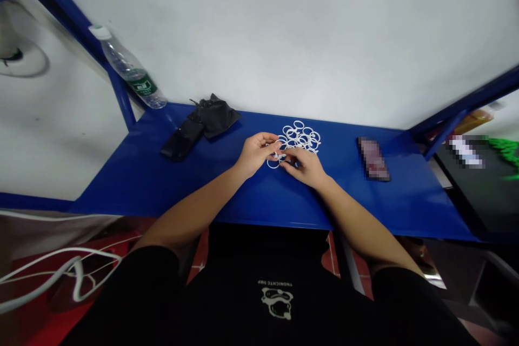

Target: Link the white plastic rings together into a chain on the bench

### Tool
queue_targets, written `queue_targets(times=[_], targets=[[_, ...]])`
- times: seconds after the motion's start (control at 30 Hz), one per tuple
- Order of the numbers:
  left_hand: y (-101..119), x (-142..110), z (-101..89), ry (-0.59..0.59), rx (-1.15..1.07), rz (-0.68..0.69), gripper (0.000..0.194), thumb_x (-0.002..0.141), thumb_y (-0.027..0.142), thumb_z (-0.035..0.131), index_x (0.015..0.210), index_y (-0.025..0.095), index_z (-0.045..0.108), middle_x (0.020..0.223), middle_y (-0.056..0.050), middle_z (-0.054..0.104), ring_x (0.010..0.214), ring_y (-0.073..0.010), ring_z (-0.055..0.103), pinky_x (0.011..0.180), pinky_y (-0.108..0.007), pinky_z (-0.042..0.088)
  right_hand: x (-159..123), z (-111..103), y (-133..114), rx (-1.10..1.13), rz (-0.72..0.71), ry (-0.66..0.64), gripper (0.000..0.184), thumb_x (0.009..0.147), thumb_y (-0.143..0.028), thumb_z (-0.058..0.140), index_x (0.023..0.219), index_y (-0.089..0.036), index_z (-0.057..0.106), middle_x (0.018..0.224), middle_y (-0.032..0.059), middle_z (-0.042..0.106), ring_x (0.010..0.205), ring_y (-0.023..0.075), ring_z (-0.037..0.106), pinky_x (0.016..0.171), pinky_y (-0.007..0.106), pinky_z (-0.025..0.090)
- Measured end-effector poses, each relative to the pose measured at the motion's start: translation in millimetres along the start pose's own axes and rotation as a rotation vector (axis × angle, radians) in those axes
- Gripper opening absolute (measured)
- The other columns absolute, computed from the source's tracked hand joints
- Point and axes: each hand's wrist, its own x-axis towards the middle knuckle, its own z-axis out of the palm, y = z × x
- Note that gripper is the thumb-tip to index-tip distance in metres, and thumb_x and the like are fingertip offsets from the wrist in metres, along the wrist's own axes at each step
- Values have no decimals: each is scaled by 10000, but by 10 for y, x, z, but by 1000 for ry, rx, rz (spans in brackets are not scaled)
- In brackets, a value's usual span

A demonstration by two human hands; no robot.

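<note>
A loose pile of several thin white rings (299, 125), with small knobs or tabs on their edges, lies on the blue tabletop (259, 200). At the near left of the pile, my left hand (256, 152) pinches a white ring between thumb and fingers. My right hand (307, 166) meets it from the right, its fingertips closed at the same ring (273, 166), which hangs between the two hands. My fingers partly hide the exact grip. The right hand also covers part of the pile.
A black phone-like slab (182, 139) and a crumpled black pouch (217, 116) lie to the left. Behind them leans a clear plastic bottle (130, 69). A phone (373, 159) rests on the right. Blue frame bars (466, 105) and a white wall (275, 38) bound the table.
</note>
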Motion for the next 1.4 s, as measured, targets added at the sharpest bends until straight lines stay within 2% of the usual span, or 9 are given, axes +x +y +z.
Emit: queue_targets(times=[0.13, 0.3, 0.4, 0.5, 0.63, 0.73, 1.1, 1.27, 1.4], targets=[[-8, -17, 10, -53, -79, -74, 421, 917, 457, 840, 1166, 146, 704, 1054, -103, 798, 878, -184, 798, 652, -250, 665, -5, -19, 18, -81, -30, 33, 277, 1032, -405, 671, 1269, -276, 733, 929, 54, 798, 764, 203, 708, 741, 350, 573], [38, -20, -9, -203, -9, -95, 544, 963, 497, 772, 1378, 151, 707, 1229, -164, 792, 984, -230, 800, 728, -303, 676, -28, -33, 53, -151, -47, 47, 206, 1055, -367, 621, 1143, -283, 787, 845, 46, 777, 708, 195, 685, 684, 340, 543], [47, -49, -22, -269, 129, 56, 616, 980, 487, 741, 1498, 169, 640, 1206, -147, 801, 998, -231, 798, 782, -325, 663, -28, -38, 70, -146, -25, 79, 217, 1057, -381, 618, 1029, -261, 797, 811, 46, 774, 679, 187, 679, 655, 330, 531], [50, -96, -17, -203, 417, 319, 586, 994, 435, 724, 1512, 178, 631, 1136, -113, 818, 958, -204, 795, 876, -355, 644, -20, -52, 72, -128, -2, 114, 239, 1051, -404, 625, 995, -246, 794, 799, 49, 782, 662, 183, 681, 642, 327, 529], [65, -126, -2, -61, 788, 596, 417, 987, 419, 750, 1342, 198, 750, 1050, -86, 838, 942, -211, 797, 940, -386, 613, -15, -62, 61, -101, 39, 121, 254, 1045, -423, 623, 963, -249, 788, 789, 49, 787, 656, 186, 689, 638, 333, 537], [70, -125, 6, -39, 869, 689, 246, 1022, 373, 710, 1192, 224, 807, 1036, -78, 844, 934, -212, 804, 898, -378, 604, -17, -56, 55, -79, 29, 138, 235, 1042, -410, 622, 991, -253, 789, 802, 47, 794, 666, 189, 701, 640, 335, 543], [40, -115, 16, -104, 853, 734, 232, 1041, 237, 599, 1125, 223, 815, 973, -62, 825, 889, -182, 775, 836, -344, 616, -13, -18, 19, -77, -23, 18, 251, 1064, -399, 574, 978, -246, 753, 820, 54, 776, 693, 196, 691, 667, 333, 543], [70, -91, -11, -179, 789, 720, 253, 1085, 245, 563, 1169, 208, 799, 1040, -84, 801, 956, -186, 757, 881, -353, 624, -21, -14, 27, -91, 30, 64, 289, 1059, -446, 600, 920, -246, 756, 788, 56, 766, 689, 200, 693, 644, 334, 519], [61, -71, -18, -242, 729, 666, 253, 1087, 237, 562, 1180, 223, 797, 1080, -79, 772, 959, -174, 738, 868, -333, 620, -24, -78, 62, -123, 109, 125, 358, 957, -589, 736, 873, -242, 757, 774, 49, 768, 652, 188, 672, 599, 327, 496]])
